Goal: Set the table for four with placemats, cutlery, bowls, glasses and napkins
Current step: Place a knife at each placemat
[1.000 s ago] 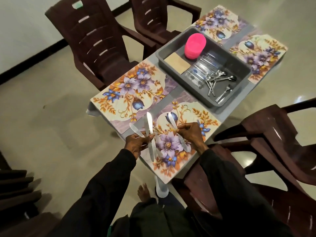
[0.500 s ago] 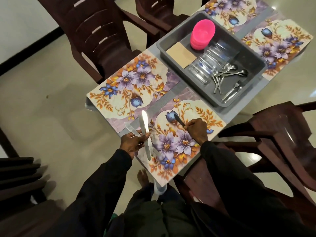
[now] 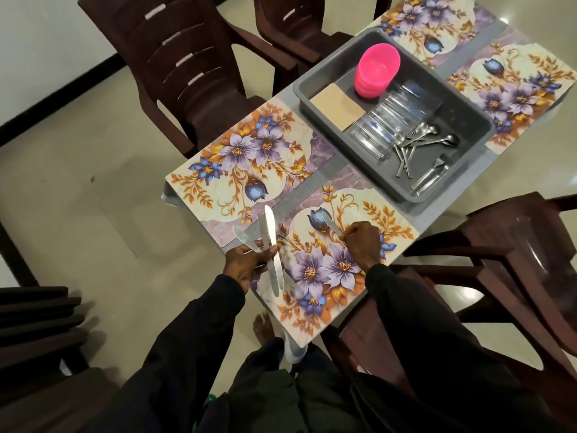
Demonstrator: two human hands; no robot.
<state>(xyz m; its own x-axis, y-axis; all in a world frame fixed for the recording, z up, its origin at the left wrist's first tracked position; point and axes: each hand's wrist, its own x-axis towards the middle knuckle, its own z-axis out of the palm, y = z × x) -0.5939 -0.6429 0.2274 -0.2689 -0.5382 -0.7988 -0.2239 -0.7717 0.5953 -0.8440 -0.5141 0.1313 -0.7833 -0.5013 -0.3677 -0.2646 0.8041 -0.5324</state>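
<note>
4 rectangular placemats printed with purple and orange flowers are laid on the grey table (image 3: 462, 198): 1 at the lower centre of the frame (image 3: 327, 276), 1 at the centre left (image 3: 249, 160), 1 at the top right (image 3: 437, 20) and 1 at the right edge (image 3: 515, 89).

3 flat steel table knives (image 3: 271, 242) are fanned out in the left hand (image 3: 249, 264), gripped near their middles by curled fingers and thumb, over the left edge of the lower-centre placemat. 1 further steel knife (image 3: 330, 223) is pinched by its handle in the right hand (image 3: 362, 245), whose fingers are curled; its blade points toward the upper left over the same placemat. Whether that knife touches the mat cannot be told.

1 grey rectangular plastic tray (image 3: 468, 120) is set between the placemats in the upper right of the frame. In it are seen 1 stack of round pink plastic bowls (image 3: 377, 70), 1 pile of tan square napkins (image 3: 337, 104), a row of clear glasses (image 3: 393, 120) lying on their sides, a heap of steel spoons (image 3: 424, 139) and a bundle of steel forks (image 3: 432, 176); the pieces within each cannot be counted surely.

2 dark brown plastic chairs are seen at the upper left (image 3: 178, 67) and top centre (image 3: 299, 23), and 1 at the right (image 3: 515, 245).
</note>
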